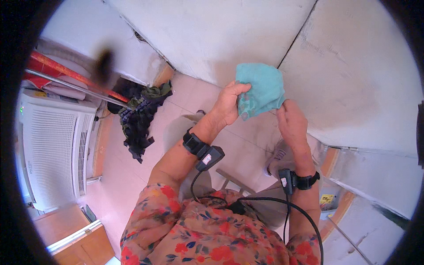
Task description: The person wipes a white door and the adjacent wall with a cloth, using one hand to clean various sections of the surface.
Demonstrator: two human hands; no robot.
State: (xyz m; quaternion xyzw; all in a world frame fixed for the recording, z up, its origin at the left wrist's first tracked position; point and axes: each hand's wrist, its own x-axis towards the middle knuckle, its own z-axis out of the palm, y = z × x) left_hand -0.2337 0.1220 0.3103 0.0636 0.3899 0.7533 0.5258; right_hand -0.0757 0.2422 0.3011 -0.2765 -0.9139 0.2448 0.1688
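A folded teal cloth (261,86) is stretched between my two hands, in front of the white wall. My left hand (229,102) grips its left edge, with the thumb lying on top of the fabric. At the cloth's lower right corner, my right hand (292,118) is closed on the fabric, its fingers curled. A paler, worn-looking patch shows near the cloth's lower left. Each wrist wears a black strap with a small box and a cable.
White wall panels (353,75) stand ahead and to the right. On the pink tiled floor (181,95) at the left lies a dark rag mop (143,110). A white slatted appliance (55,150) and a wooden cabinet (84,243) stand further left. A stool bar (236,181) shows between my legs.
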